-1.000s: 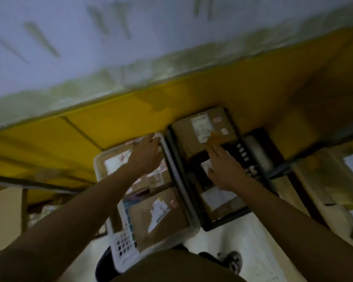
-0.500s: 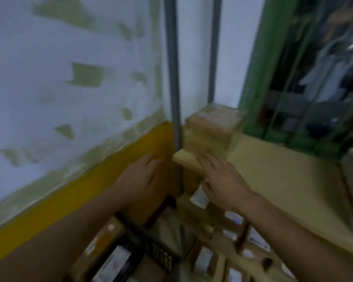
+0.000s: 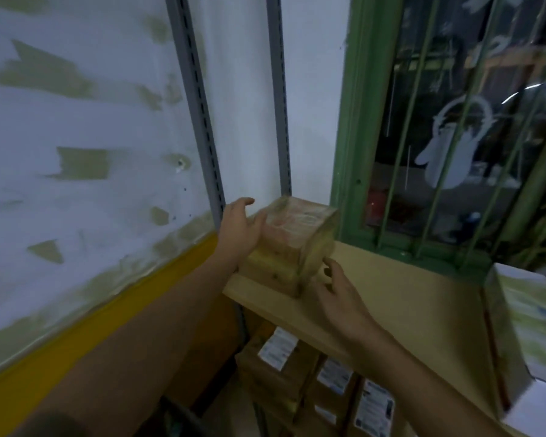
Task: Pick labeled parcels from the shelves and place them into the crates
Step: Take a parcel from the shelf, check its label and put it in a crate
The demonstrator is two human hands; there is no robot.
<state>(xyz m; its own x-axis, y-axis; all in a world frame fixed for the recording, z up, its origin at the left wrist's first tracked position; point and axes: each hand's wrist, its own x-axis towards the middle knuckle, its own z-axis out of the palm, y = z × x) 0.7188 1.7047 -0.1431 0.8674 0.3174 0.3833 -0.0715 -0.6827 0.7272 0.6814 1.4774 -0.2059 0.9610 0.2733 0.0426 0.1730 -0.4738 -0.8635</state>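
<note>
Pick-up step: the top parcel [image 3: 300,228] of a small stack [image 3: 271,274] sits at the shelf [image 3: 391,294] corner, frame centre. My left hand [image 3: 238,230], fingers straight, touches its left face; my right hand [image 3: 338,291], fingers spread, hovers beside the stack, empty. Next, I judge: clamp both sides and lift.

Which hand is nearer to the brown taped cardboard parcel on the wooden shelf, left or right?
Left. The left hand lies against the left side of the brown taped cardboard parcel. The right hand hovers by its lower right corner, fingers spread; contact there is unclear.
</note>
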